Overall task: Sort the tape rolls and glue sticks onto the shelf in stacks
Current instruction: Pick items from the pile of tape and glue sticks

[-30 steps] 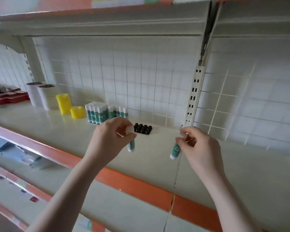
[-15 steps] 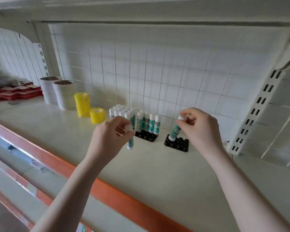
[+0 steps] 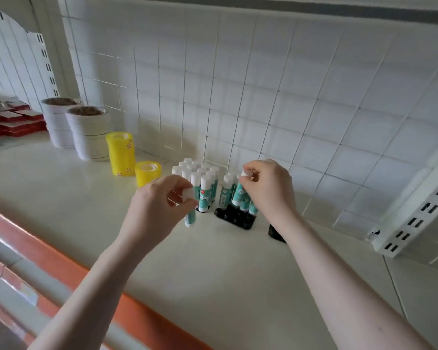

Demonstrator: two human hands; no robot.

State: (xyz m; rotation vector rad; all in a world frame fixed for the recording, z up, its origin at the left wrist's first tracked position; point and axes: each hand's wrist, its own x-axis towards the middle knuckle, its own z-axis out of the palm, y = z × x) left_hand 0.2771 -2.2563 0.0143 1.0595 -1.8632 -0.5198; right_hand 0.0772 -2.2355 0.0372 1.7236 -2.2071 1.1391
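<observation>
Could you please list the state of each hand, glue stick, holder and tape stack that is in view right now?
left hand: pinches a glue stick by its white cap, held above the shelf.
right hand: pinches a second glue stick by its cap, tilted over the black holder.
black holder: partly filled, front sockets empty.
full glue stick block: upright, capped.
yellow tape stack: upright.
single yellow tape roll: lying flat.
white tape stacks: upright.

Right hand now lowers its glue stick into black holder; left hand carries its stick closer to filled group.
</observation>
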